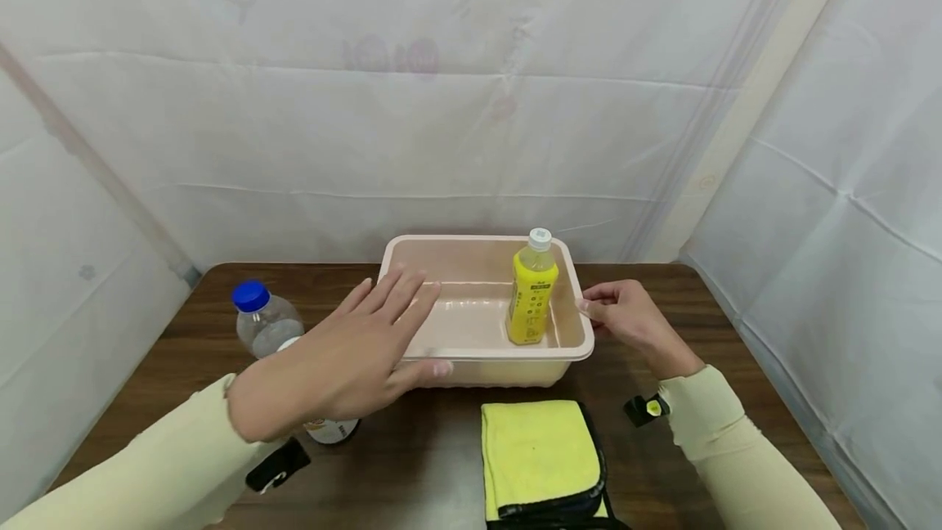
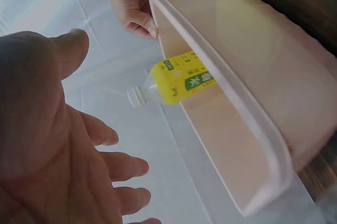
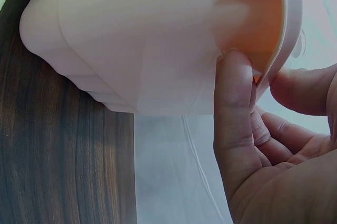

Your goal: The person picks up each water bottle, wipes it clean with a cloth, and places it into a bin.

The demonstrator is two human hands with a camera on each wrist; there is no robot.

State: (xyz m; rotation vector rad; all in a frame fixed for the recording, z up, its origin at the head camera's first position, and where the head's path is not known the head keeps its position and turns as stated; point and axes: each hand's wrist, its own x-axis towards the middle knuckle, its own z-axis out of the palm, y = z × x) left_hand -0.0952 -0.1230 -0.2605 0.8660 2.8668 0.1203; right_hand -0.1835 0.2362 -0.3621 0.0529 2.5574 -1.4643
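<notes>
A pale pink plastic basin stands on the wooden table, and a yellow-labelled drink bottle with a white cap stands inside its right part. My right hand pinches the basin's right rim, thumb on top and fingers beneath, as the right wrist view shows up close. Over the basin's left front corner, my left hand hovers with its fingers extended. In the left wrist view the left palm faces the basin opening and holds nothing; a gap shows between its fingers and the bottle.
A clear bottle with a blue cap stands on the left. Partly hidden under my left forearm is another container with a printed label. A folded yellow cloth with black edging lies in front of the basin. White sheeting encloses the table.
</notes>
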